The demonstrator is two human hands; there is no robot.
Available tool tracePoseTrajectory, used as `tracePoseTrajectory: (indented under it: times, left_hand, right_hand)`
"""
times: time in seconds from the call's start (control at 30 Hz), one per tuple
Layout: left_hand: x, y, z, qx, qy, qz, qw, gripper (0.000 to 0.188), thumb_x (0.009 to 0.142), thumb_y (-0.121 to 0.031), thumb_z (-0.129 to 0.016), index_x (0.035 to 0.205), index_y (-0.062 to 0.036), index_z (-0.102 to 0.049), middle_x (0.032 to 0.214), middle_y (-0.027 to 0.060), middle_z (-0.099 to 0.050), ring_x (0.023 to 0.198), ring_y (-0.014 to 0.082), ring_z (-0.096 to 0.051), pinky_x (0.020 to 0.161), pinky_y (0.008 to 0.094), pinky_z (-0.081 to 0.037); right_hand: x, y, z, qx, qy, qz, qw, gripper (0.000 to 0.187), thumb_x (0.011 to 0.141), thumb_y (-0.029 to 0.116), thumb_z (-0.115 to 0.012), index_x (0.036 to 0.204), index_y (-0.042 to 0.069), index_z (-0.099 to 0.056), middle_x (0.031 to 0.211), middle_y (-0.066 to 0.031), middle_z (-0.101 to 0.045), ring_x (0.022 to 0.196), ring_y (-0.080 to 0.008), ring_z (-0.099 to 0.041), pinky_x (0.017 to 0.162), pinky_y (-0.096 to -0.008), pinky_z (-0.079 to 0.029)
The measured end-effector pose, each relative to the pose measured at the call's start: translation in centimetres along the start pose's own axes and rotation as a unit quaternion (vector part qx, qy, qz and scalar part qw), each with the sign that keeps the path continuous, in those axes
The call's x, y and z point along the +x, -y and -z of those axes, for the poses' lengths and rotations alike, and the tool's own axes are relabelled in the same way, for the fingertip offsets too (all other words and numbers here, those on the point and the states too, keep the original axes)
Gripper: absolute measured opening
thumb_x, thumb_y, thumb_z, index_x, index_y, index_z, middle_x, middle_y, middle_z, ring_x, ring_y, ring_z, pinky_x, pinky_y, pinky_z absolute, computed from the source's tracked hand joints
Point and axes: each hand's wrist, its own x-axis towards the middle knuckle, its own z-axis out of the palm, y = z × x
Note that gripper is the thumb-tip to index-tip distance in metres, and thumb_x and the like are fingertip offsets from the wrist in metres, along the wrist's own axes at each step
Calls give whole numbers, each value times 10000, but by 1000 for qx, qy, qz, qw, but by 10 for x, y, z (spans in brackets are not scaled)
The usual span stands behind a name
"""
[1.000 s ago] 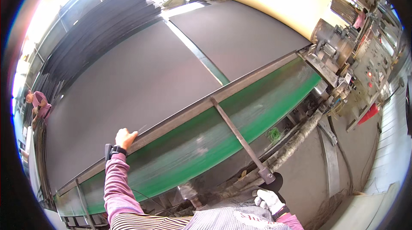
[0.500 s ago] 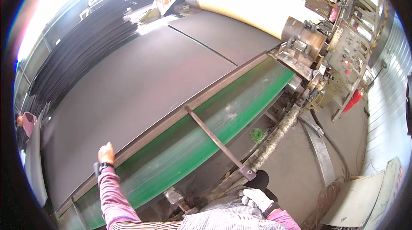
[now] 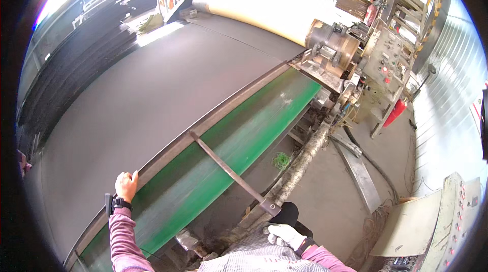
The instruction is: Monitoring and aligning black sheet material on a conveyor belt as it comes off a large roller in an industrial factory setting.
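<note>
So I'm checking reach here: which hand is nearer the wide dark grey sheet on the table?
Left. The left hand rests on the wide dark grey sheet at its near edge; the gloved right hand is low by the body, well apart from it.

Signs and panels near the grey control cabinet

A white sign with red marking hangs on the corrugated wall right of the cabinet; a beige button panel stands well below it. No packages or screens show.
</note>
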Motion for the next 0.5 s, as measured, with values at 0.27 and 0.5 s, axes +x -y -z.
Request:
tracePoseTrajectory:
  times: [0.27,0.5]
  left_hand:
    - [81,-130,-22,17,79,-51,995,620,804,-563,-469,636,10,-639,672,196,-619,679,343,-617,653,421,-490]
    - [145,-233,-30,-52,234,-22,971,654,794,-591,-450,761,26,-663,782,226,-634,801,365,-617,737,402,-482]
  right_hand:
    - [2,5,0,0,1,-20,1000,299,883,291,-515,994,29,-607,656,-19,-594,436,-37,-433,382,-168,-315]
    - [11,1,8,-30,-3,-12,999,341,856,331,-566,1016,34,-613,707,-45,-615,542,-75,-511,469,-195,-393]
